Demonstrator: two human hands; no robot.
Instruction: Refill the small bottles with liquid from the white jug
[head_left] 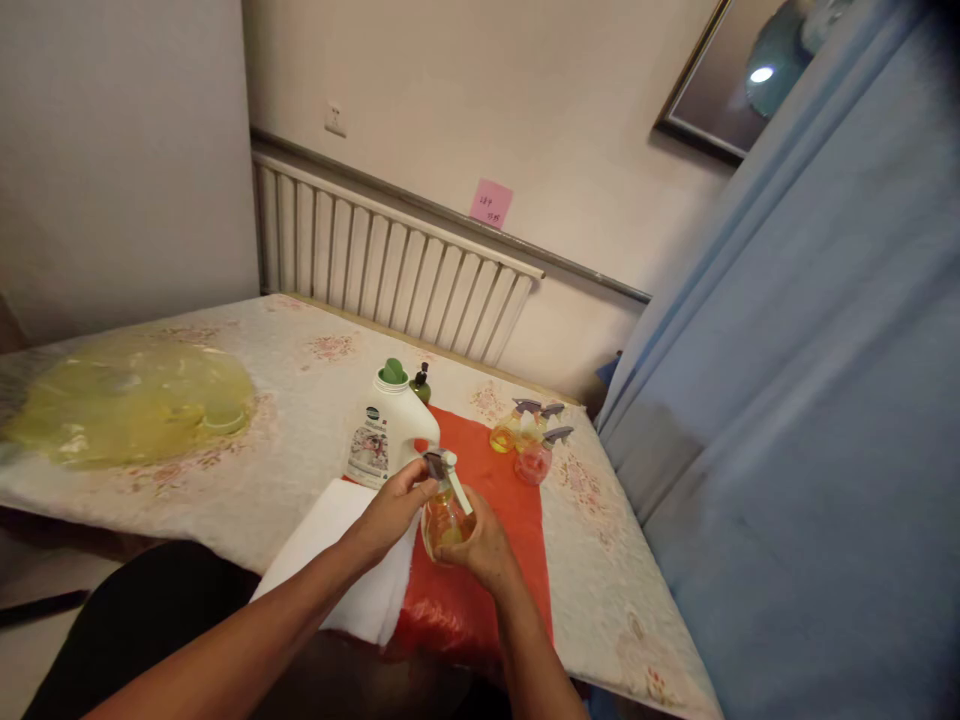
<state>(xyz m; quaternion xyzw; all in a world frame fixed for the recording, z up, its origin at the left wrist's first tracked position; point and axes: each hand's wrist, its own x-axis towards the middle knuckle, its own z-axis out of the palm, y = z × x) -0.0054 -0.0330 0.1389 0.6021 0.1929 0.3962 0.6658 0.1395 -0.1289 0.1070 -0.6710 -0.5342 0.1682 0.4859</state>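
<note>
While sitting over red mat, small spray bottle holding amber liquid, raised just above mat. Right hand cupping bottle body. Left hand pinching grey trigger head. Judgement: keeping body upright and steady while turning head squarely, avoiding spill. White detergent jug standing just behind; three more spray bottles resting at mat's far edge; white towel lying at left.

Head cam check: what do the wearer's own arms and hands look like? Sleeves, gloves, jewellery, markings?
Both forearms are bare up to the bottom edge of the frame, with no sleeve cuffs in view. The left hand and right hand wear no gloves. No watch, bracelet or ring can be made out, and no tape or markings on either arm. The fingers are too small in the frame to tell more.
</note>
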